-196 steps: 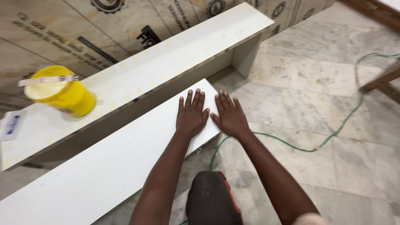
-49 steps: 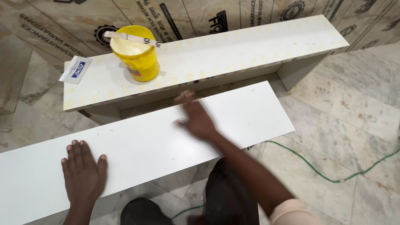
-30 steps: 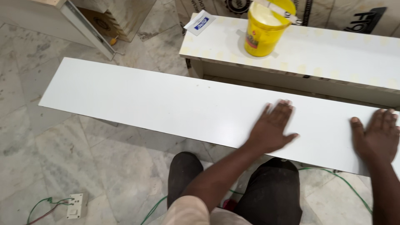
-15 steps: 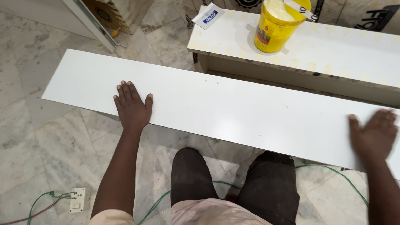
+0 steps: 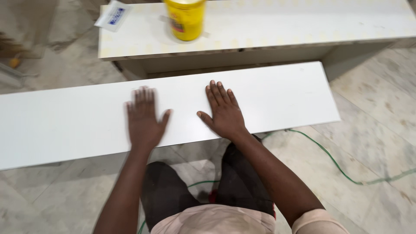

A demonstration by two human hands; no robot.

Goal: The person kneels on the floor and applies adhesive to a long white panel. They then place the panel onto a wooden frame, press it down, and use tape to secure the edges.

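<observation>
Legs: the person's dark-trousered knees [image 5: 208, 190] sit nearest the camera, over the marble floor [image 5: 368, 138], just short of the board's near edge.
Cable: a green cable [image 5: 333, 160] runs across the floor from under the board's near edge toward the right.
Board: a long white laminated board [image 5: 277, 95] lies flat and crosswise in front of the knees; its right end is in view, its left end runs out of the picture.
Left hand: the left hand [image 5: 145, 119] lies palm down on the board near its near edge, fingers spread flat and holding nothing; it is blurred.
Right hand: the right hand [image 5: 223, 112] lies palm down just beside the left, also near the near edge, fingers spread flat and holding nothing; the two hands are apart.
Bench: beyond the board's far edge stands a low white bench [image 5: 303, 26], parallel to the board.
Tub: a yellow plastic tub [image 5: 186, 19] stands on the bench top, toward its left end, its upper part cut off by the picture.
Packet: a small white and blue packet [image 5: 113, 15] lies at the bench's far left corner.
</observation>
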